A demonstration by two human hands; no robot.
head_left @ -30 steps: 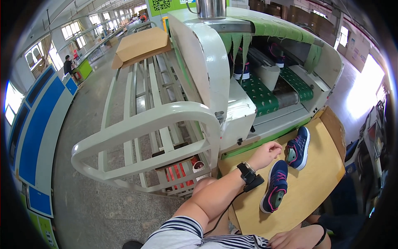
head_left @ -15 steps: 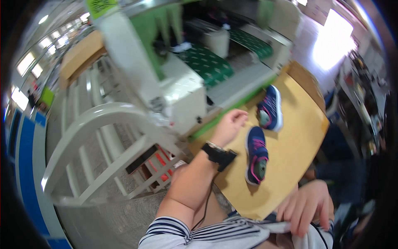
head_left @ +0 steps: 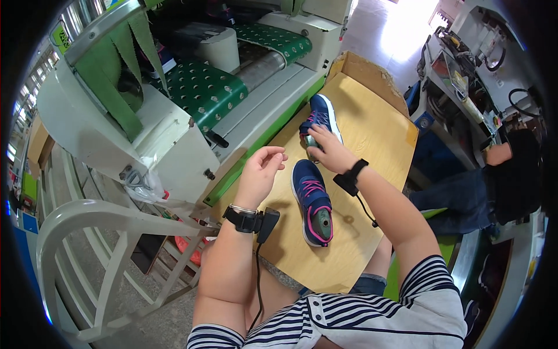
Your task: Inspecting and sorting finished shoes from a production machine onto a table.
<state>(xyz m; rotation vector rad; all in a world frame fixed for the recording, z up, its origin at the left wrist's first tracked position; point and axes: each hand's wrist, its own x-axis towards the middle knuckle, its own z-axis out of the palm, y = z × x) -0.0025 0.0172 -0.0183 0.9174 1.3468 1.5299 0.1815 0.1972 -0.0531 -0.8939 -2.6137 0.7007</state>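
Step in hand, judged: picking up the far shoe (head_left: 321, 119), at twelve o'clock of the near shoe (head_left: 313, 202) on the wooden table (head_left: 372, 128). Right hand (head_left: 326, 150) rests on its heel, fingers closing on it. Left hand (head_left: 263, 168) hovers empty, fingers loosely curled. Next move calls for a firmer grasp.

Scene evenly and brightly lit. Strong glare seen at upper right, where the floor (head_left: 407, 17) is washed out to white. Soft shadows cast on the wooden table (head_left: 372, 134) beneath hands and shoes. Focus sharp at centre. Straight edges bent by fisheye distortion; rim vignetted black.
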